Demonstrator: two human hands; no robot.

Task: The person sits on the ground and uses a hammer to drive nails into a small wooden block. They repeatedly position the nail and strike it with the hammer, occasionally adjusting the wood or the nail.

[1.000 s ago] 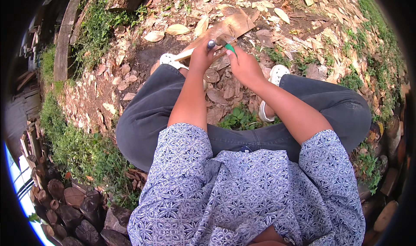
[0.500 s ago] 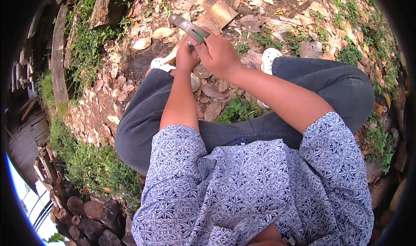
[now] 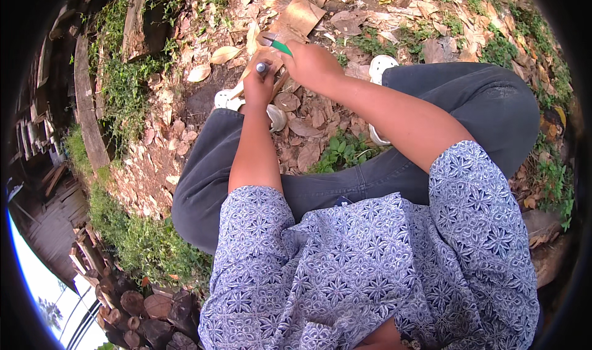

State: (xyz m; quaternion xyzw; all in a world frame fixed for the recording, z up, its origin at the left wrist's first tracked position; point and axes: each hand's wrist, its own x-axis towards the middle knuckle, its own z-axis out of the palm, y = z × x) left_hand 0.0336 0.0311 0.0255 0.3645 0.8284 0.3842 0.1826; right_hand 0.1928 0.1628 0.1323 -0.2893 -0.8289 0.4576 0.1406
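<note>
My right hand is closed round the green handle of a hammer, its grey metal head pointing away to the left. Just left of it, my left hand wraps round an upright tool with a round grey end on top, like a chisel; its lower end is hidden. Under and beyond both hands lies a flat brown piece of wood, slanting down toward my left shoe. The hammer head is apart from the tool's top.
White shoes stand either side of the work, below my bent legs. Dry leaves and low green plants cover the ground. Old timbers stand at the left, with stacked logs at the lower left.
The hammer, previously raised over my left hand, has swung down and away to the right of it. The round end of the left hand's tool now shows. My view has shifted slightly.
</note>
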